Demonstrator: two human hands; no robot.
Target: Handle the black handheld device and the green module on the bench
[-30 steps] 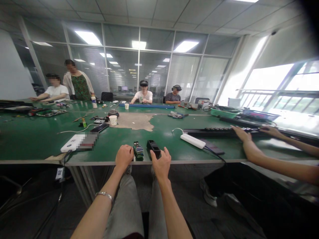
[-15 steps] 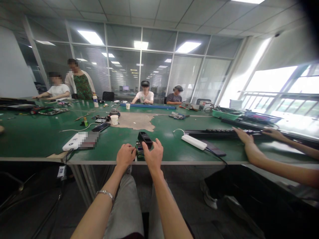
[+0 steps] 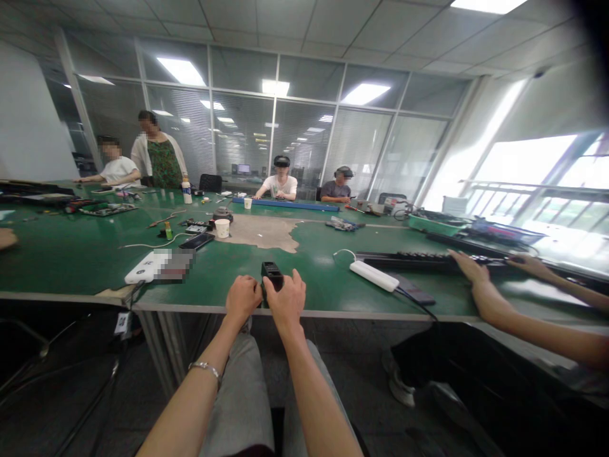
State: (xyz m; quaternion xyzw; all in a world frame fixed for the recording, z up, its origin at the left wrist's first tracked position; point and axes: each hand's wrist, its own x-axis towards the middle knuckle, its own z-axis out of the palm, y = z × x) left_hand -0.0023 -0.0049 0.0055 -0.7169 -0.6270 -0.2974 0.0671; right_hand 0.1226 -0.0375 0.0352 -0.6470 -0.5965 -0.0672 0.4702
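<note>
At the near edge of the green table, my right hand grips a small black boxlike casing, with the thumb along its near side. Close against its left is my left hand, fingers curled in and a bracelet at the wrist. What those left fingers hold, if anything, is hidden behind the knuckles. The circuit board seen between my hands a moment ago does not show now; the casing and my hands cover that spot.
A white power bank and dark phone lie left, near a paper cup. To the right are a long white adapter with cables and a co-worker's hands on a black rail. Several people sit or stand beyond.
The black casing has moved down and left, from a tilt beside the circuit board to between my hands. My right hand followed it, and the board has gone out of sight.
</note>
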